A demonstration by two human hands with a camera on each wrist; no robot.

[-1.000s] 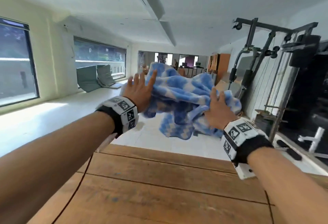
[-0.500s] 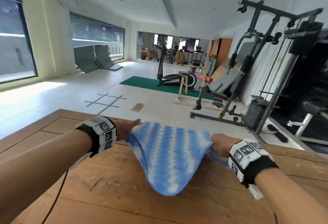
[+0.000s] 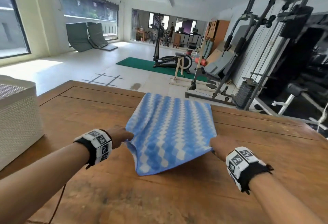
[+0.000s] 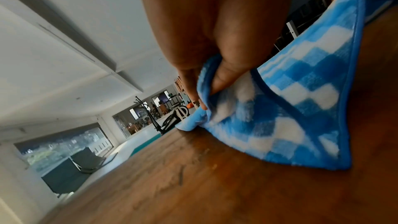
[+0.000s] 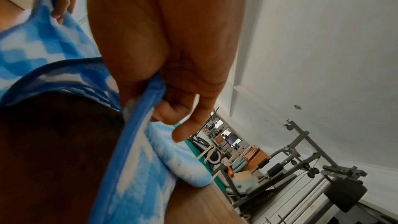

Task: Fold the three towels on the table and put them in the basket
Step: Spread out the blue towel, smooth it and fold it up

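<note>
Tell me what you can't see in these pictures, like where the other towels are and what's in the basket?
- Other two towels: none shows in any view; only the blue-and-white checked towel does.
- White woven basket: the head view's left edge cuts it off, so its contents stay hidden.
- Right hand fingers: hidden under the towel in the head view; only the right wrist view shows them pinching the hem.
- Left hand fingertips: the towel covers them in the head view.

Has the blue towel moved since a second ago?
Yes. The towel has come down from mid-air onto the wooden table, spread out, with the left hand and right hand pinching its near corners.
</note>
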